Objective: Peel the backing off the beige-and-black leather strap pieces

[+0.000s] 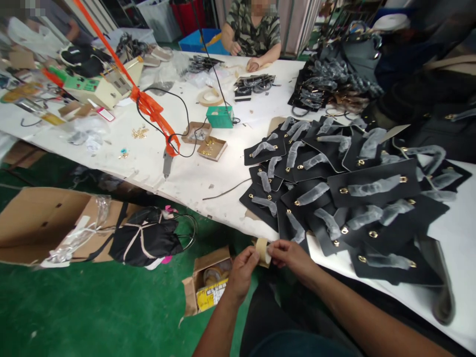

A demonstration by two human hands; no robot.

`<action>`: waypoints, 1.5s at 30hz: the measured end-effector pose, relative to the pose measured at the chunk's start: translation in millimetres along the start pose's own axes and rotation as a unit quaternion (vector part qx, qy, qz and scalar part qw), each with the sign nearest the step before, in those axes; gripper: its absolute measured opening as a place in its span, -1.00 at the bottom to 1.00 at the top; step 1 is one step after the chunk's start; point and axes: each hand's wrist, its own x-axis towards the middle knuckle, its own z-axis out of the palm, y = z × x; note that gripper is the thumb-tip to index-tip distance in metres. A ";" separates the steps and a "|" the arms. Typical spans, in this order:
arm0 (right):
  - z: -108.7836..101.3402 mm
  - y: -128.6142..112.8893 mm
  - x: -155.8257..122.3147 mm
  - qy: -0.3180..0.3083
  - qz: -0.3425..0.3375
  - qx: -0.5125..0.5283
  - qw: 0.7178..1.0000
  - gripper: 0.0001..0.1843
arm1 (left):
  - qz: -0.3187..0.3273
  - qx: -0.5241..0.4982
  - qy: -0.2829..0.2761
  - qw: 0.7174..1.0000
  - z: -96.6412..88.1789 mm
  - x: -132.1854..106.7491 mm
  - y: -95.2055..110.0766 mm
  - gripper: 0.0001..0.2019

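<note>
broadly, a long white work table (pixel 193 173) is seen running from far left to near right, so that goods can be spread within reach of the people seated at it. on its right part a heap of black leather panels (pixel 345 198) is laid overlapping, their gold hardware wrapped in translucent film, apparently to guard the metal from scratches. on the green floor to the near left a flattened cardboard carton (pixel 40 223) and a black bag (pixel 147 237) are left, out of the work area. far off, a person in a camouflage shirt (pixel 253 30) is seated at the table. a small green box (pixel 219 116) and small trays of gold fittings (pixel 211 147) are kept mid-table. just off the near edge, a small roll of tape (pixel 263 249) is pinched between the left hand (pixel 241 272) and the right hand (pixel 292 257), fingertips closed on it from both sides, seemingly to find its end.
</note>
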 end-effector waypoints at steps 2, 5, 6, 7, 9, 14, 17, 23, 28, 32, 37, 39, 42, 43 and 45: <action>-6.3 3.6 -13.8 0.014 -0.007 0.009 1.000 -0.41 | 0.029 0.032 -0.081 0.996 1.6 -14.3 -2.7 -0.63; -13.7 7.4 -38.3 0.035 -0.028 0.015 0.999 -0.45 | 0.074 0.059 -0.186 0.978 4.9 -32.6 -6.9 -0.46; -15.6 8.0 -47.0 0.042 -0.040 0.014 0.998 -0.47 | 0.081 0.060 -0.191 0.976 6.7 -36.9 -8.4 -0.38; -17.3 8.1 -55.7 0.048 -0.053 0.013 0.997 -0.49 | 0.082 0.063 -0.186 0.977 9.1 -40.1 -9.8 -0.34; -20.2 7.0 -72.4 0.062 -0.082 0.010 0.995 -0.55 | 0.083 0.096 -0.172 0.977 15.9 -43.3 -11.5 -0.40; -28.5 -4.1 -109.3 0.121 -0.157 -0.039 0.979 -0.72 | 0.128 0.183 -0.192 0.956 48.1 -44.2 -7.7 -0.56; -35.9 -12.3 -130.8 0.183 -0.197 -0.050 0.962 -0.78 | 0.169 0.202 -0.223 0.939 73.0 -48.8 -4.3 -0.63; -50.9 -8.3 -166.3 0.260 -0.248 -0.022 0.933 -0.80 | 0.161 0.258 -0.250 0.920 114.2 -61.1 -5.6 -0.67; -68.9 5.5 -180.6 0.299 -0.288 -0.004 0.910 -0.77 | 0.197 0.328 -0.236 0.893 137.8 -71.2 -16.9 -0.71; -89.4 13.5 -185.8 0.254 -0.303 0.119 0.911 -0.59 | 0.209 0.310 -0.211 0.903 161.3 -79.9 -25.4 -0.60; -117.1 22.6 -195.7 0.195 -0.283 0.211 0.915 -0.56 | 0.225 0.327 -0.210 0.893 205.3 -89.3 -32.1 -0.59; -131.6 25.9 -201.5 0.206 -0.273 0.225 0.913 -0.55 | 0.236 0.349 -0.209 0.883 225.8 -93.7 -40.4 -0.60; -163.0 29.9 -214.0 0.228 -0.261 0.276 0.896 -0.48 | 0.218 0.370 -0.242 0.870 254.1 -99.7 -59.5 -0.63; -176.1 30.8 -220.6 0.233 -0.258 0.296 0.890 -0.46 | 0.203 0.373 -0.255 0.868 262.1 -100.4 -66.4 -0.65; -204.2 32.2 -239.9 0.244 -0.247 0.320 0.882 -0.44 | 0.175 0.385 -0.266 0.866 276.4 -98.2 -79.7 -0.68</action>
